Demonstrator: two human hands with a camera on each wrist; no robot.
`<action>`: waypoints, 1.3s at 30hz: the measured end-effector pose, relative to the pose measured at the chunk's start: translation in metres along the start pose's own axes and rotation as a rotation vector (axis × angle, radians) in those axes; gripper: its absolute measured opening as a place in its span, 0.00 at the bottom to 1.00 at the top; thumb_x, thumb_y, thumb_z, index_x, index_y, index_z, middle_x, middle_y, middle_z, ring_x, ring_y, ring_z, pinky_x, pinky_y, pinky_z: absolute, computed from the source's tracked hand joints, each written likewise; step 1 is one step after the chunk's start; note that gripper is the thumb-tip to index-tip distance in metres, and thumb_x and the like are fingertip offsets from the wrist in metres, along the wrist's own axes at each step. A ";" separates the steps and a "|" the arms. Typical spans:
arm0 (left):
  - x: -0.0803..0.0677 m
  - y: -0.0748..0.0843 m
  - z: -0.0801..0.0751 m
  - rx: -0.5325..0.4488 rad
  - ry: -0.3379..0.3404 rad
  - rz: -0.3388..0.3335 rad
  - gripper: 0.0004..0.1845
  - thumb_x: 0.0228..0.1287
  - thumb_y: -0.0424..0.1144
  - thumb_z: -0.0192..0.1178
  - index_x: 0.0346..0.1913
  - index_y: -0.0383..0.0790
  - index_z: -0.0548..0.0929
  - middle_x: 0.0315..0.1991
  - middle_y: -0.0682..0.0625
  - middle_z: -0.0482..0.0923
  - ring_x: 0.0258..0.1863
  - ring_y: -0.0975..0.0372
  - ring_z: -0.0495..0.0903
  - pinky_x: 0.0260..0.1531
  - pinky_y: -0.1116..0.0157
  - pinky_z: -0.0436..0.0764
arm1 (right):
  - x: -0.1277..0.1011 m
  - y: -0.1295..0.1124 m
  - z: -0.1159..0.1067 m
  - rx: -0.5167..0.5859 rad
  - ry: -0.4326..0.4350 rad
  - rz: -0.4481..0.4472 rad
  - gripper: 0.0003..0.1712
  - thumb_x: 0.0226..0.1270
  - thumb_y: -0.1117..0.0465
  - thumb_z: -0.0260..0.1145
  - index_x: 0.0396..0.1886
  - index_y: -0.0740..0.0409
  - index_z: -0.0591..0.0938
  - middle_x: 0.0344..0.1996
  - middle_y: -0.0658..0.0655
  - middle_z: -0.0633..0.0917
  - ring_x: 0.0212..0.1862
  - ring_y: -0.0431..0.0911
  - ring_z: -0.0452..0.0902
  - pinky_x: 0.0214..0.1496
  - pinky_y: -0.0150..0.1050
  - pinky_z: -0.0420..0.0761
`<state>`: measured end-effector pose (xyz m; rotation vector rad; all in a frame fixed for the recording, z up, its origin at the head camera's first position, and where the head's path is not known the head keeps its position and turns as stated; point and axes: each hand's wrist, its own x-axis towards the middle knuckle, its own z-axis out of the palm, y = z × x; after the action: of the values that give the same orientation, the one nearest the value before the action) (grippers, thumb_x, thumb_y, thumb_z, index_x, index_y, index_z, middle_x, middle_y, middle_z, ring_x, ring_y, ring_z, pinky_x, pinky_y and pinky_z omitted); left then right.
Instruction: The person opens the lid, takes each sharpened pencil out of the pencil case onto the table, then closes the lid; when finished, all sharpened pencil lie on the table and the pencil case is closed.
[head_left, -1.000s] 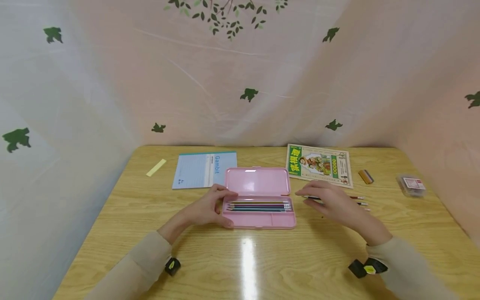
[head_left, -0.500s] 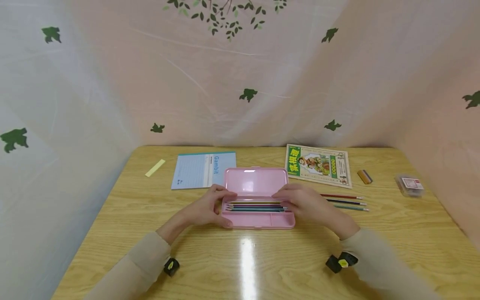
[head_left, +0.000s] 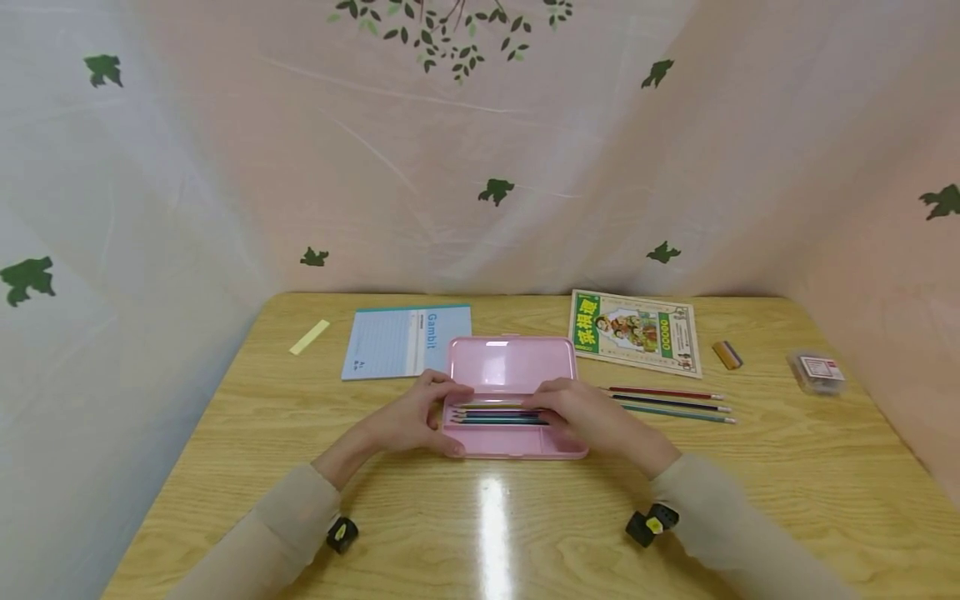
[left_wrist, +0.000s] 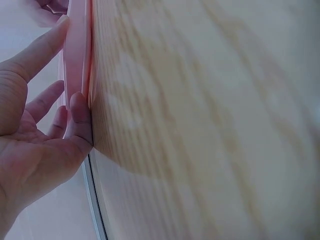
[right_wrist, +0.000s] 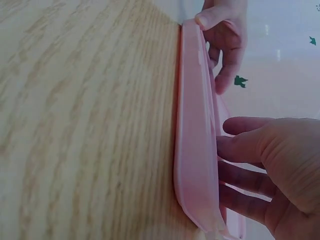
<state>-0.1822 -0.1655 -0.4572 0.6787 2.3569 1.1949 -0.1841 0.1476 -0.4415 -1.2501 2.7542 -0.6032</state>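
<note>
A pink pencil case [head_left: 512, 364] lies open in the middle of the wooden table [head_left: 525, 525], lid flat behind the tray. Several coloured pencils [head_left: 491, 412] lie lengthwise in the tray. My left hand [head_left: 431, 414] grips the case's left end, thumb at the near corner and fingers at the far edge; the left wrist view shows its fingers [left_wrist: 75, 107] against the pink case [left_wrist: 77, 55]. My right hand [head_left: 570, 410] rests over the right part of the tray, fingers stretched over the pencils. In the right wrist view its fingers [right_wrist: 240, 150] reach into the case [right_wrist: 197, 150], with no pencil visible between them.
Three loose pencils [head_left: 671, 402] lie right of the case. Behind it are a blue notebook [head_left: 405, 340] and a green-titled booklet [head_left: 633, 331]. A yellow strip [head_left: 310, 336] sits far left, an eraser [head_left: 727, 354] and a small clear box [head_left: 817, 371] far right. A curtain surrounds the table.
My right hand left the loose pencils on the right and moved left over the tray of the case. The left hand and the case stayed put.
</note>
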 end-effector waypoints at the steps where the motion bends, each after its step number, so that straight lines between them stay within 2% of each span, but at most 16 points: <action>1: 0.000 0.000 0.000 0.000 -0.001 0.002 0.42 0.55 0.46 0.78 0.72 0.49 0.72 0.61 0.48 0.59 0.49 0.55 0.65 0.42 0.61 0.69 | 0.000 0.000 0.001 -0.008 0.001 0.002 0.17 0.68 0.69 0.69 0.55 0.54 0.87 0.47 0.51 0.87 0.49 0.45 0.82 0.51 0.43 0.82; 7: 0.000 0.000 0.000 -0.003 -0.007 0.015 0.41 0.55 0.46 0.78 0.72 0.50 0.73 0.62 0.49 0.59 0.57 0.55 0.62 0.46 0.59 0.67 | 0.002 -0.001 0.007 -0.046 0.004 0.003 0.15 0.70 0.68 0.68 0.54 0.54 0.87 0.47 0.52 0.86 0.51 0.46 0.82 0.54 0.45 0.81; 18: 0.001 0.002 -0.001 -0.007 -0.007 0.009 0.41 0.55 0.46 0.78 0.72 0.50 0.73 0.63 0.48 0.58 0.57 0.54 0.62 0.46 0.59 0.67 | 0.004 -0.005 0.006 -0.040 -0.005 0.037 0.16 0.69 0.68 0.68 0.55 0.54 0.87 0.48 0.52 0.86 0.52 0.48 0.82 0.56 0.47 0.80; 27: 0.001 0.004 -0.002 -0.003 -0.006 0.020 0.41 0.55 0.45 0.78 0.72 0.48 0.72 0.63 0.48 0.58 0.56 0.54 0.62 0.46 0.59 0.67 | 0.008 -0.009 0.008 -0.085 -0.022 0.083 0.18 0.69 0.69 0.68 0.56 0.54 0.87 0.48 0.55 0.86 0.52 0.50 0.82 0.56 0.47 0.80; 39: -0.001 0.004 -0.001 -0.004 -0.008 0.023 0.42 0.55 0.44 0.78 0.72 0.46 0.73 0.63 0.47 0.59 0.57 0.54 0.61 0.47 0.58 0.67 | 0.008 -0.010 0.011 -0.088 -0.002 0.081 0.17 0.68 0.70 0.69 0.54 0.55 0.88 0.44 0.54 0.86 0.47 0.48 0.82 0.52 0.45 0.82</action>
<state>-0.1811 -0.1644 -0.4531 0.7102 2.3453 1.2043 -0.1802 0.1320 -0.4470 -1.1474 2.8421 -0.4787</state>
